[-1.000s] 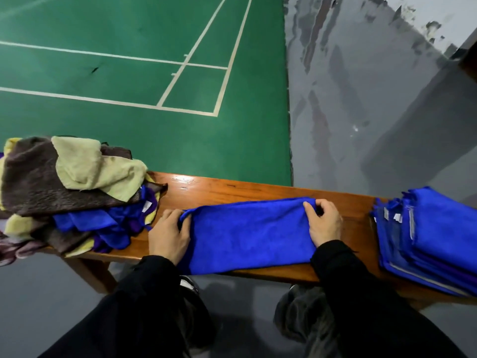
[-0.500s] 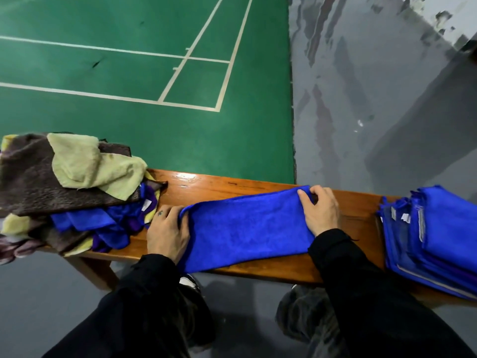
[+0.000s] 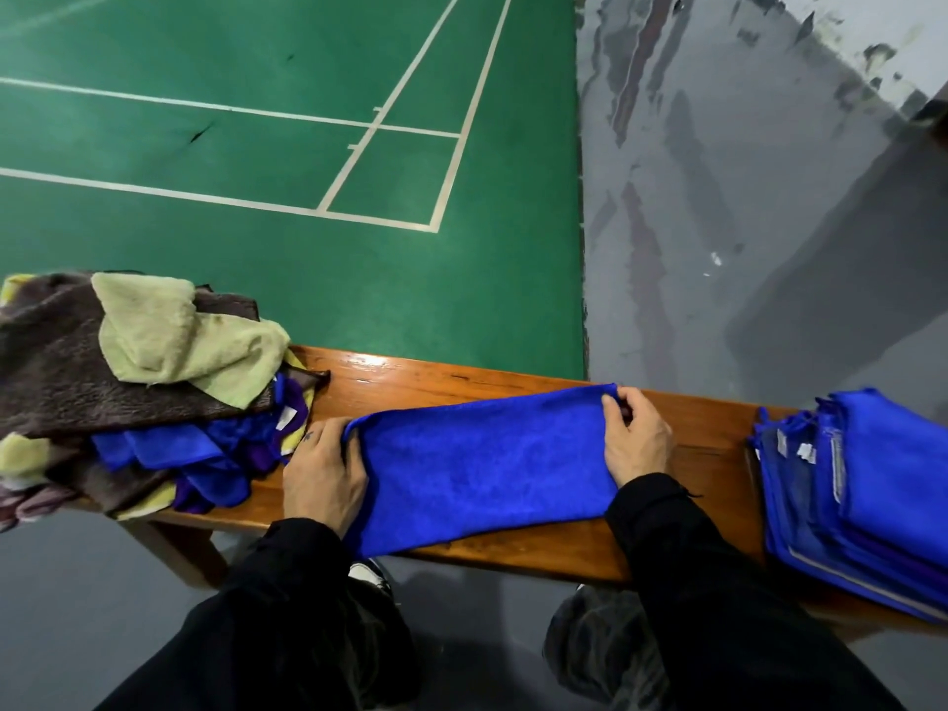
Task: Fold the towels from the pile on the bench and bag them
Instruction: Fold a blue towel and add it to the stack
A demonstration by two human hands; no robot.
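Blue towel (image 3: pixel 482 464): flat on my bench (image 3: pixel 410 374), frame centre.
Left hand (image 3: pixel 323 474): pinching its left end.
Right hand (image 3: pixel 636 438): pinching its right corner.

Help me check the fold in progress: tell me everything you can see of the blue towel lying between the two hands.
The blue towel is a bright, plush, microfibre-looking cloth, lying flat as a long band along the wooden bench, its near-left corner hanging over the front edge. The left hand pinches its left end, and the right hand grips its far-right corner. It looks smooth, with no label showing. It lies apart from the mixed pile on the left and the folded blue stack on the right.
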